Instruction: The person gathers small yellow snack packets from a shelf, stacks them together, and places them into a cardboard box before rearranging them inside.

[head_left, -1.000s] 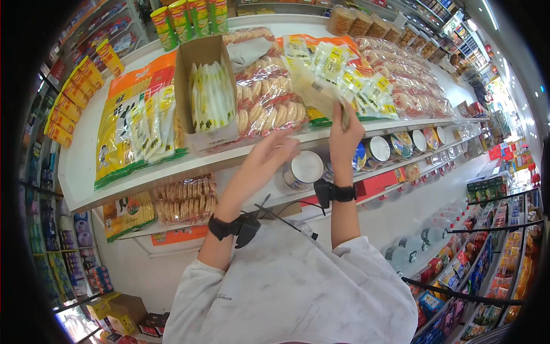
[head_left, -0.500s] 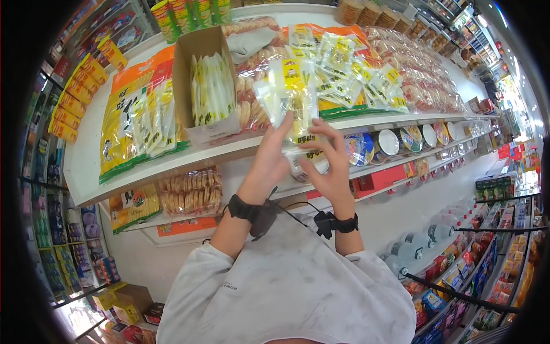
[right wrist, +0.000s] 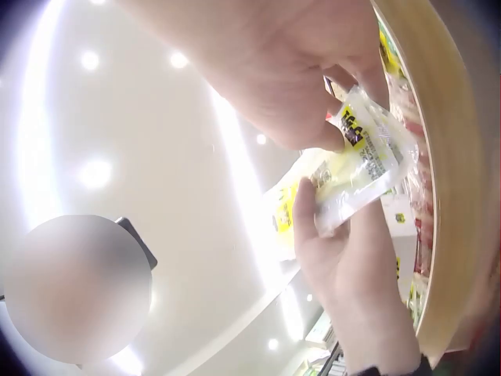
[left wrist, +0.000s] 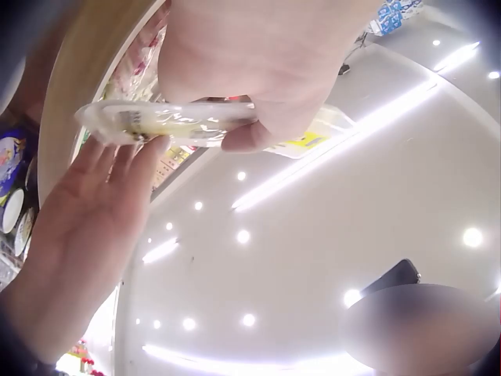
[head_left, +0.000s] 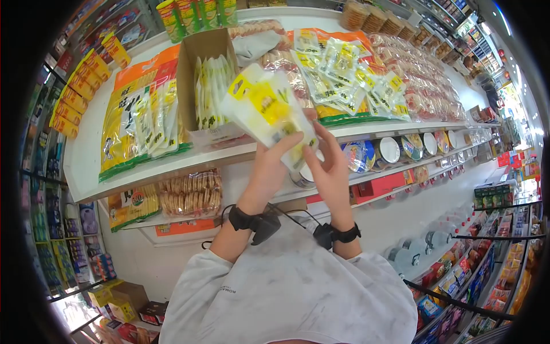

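Observation:
A small stack of clear and yellow snack packets (head_left: 266, 109) is up in front of the shelf edge, tilted to the upper left. My left hand (head_left: 269, 175) grips it from the left, thumb across the front face and fingers behind. At the lower right end, my right hand (head_left: 332, 175) pinches the stack between thumb and fingers. Seen edge-on in the left wrist view, the packets (left wrist: 180, 125) bridge both hands. Just behind stands an open cardboard box (head_left: 188, 80) with similar packets (head_left: 212, 86) upright inside. More lie in a loose pile (head_left: 338, 69) on a large bag to the right.
Bagged round biscuits (head_left: 421, 74) cover the shelf's right part. A large yellow snack bag (head_left: 114, 135) with packets on it lies at left. Tubs (head_left: 387, 150) line the lower shelf below the white shelf edge (head_left: 154, 166). Yellow canisters (head_left: 74, 92) stand far left.
The right hand has brought packets from the pile on the right to the left hand. Both hands now hold the stack, which has tilted left towards the box.

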The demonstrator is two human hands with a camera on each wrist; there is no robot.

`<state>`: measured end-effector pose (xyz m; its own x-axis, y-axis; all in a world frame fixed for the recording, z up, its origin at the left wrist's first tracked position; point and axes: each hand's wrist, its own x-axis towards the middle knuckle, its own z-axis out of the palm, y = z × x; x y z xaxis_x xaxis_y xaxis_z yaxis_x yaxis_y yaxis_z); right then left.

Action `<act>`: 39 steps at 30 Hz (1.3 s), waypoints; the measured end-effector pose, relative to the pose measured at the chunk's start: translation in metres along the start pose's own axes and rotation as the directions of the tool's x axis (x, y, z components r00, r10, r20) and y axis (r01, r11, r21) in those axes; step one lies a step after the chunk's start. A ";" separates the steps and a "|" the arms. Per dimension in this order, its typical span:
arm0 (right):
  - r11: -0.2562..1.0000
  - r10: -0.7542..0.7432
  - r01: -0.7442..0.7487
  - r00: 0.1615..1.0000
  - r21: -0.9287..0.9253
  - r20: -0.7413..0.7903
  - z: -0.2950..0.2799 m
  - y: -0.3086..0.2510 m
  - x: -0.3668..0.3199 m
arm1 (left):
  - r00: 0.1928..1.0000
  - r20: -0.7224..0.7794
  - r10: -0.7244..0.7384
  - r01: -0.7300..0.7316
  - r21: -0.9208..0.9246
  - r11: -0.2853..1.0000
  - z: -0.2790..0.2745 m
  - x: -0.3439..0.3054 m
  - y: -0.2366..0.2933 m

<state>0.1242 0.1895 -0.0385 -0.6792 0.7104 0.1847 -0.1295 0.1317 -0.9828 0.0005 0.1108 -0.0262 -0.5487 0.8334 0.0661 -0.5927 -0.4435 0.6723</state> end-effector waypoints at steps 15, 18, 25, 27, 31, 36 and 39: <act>0.783 0.019 -0.119 0.986 0.610 0.168 0.027 -0.031 0.004 | 0.842 0.348 0.411 -0.525 0.702 0.481 -0.018 -0.017 0.018; 0.989 -0.147 0.147 0.989 0.005 0.001 0.011 -0.007 0.040 | 0.906 -0.011 0.423 -0.371 0.462 0.806 -0.010 -0.020 0.020; 0.478 -0.380 0.396 0.898 -0.784 0.222 -0.057 0.053 0.123 | 0.946 0.102 -0.307 0.311 -0.024 0.950 -0.013 -0.023 0.028; 0.496 -0.416 0.382 0.893 -0.780 0.172 -0.057 0.048 0.121 | 0.909 0.090 -0.407 0.416 -0.158 0.896 -0.013 -0.021 0.022; 0.661 -0.500 0.292 0.859 -0.691 -0.115 -0.047 0.027 0.096 | 0.883 0.044 -0.467 0.460 -0.280 0.843 -0.029 -0.012 0.003; 0.692 -0.520 0.433 0.854 -0.578 0.017 -0.022 -0.023 0.029 | 0.946 -0.028 -0.324 0.309 -0.229 0.923 -0.027 0.001 -0.012; 0.597 -0.462 0.561 0.825 -0.574 0.325 -0.018 -0.037 0.005 | 0.986 -0.041 -0.159 0.129 -0.401 0.907 -0.008 0.003 -0.004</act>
<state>0.1390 0.2009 -0.0010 -0.7352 0.3006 0.6075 -0.0435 0.8735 -0.4849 -0.0032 0.1122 -0.0349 -0.4712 0.8791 -0.0719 -0.8449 -0.4265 0.3227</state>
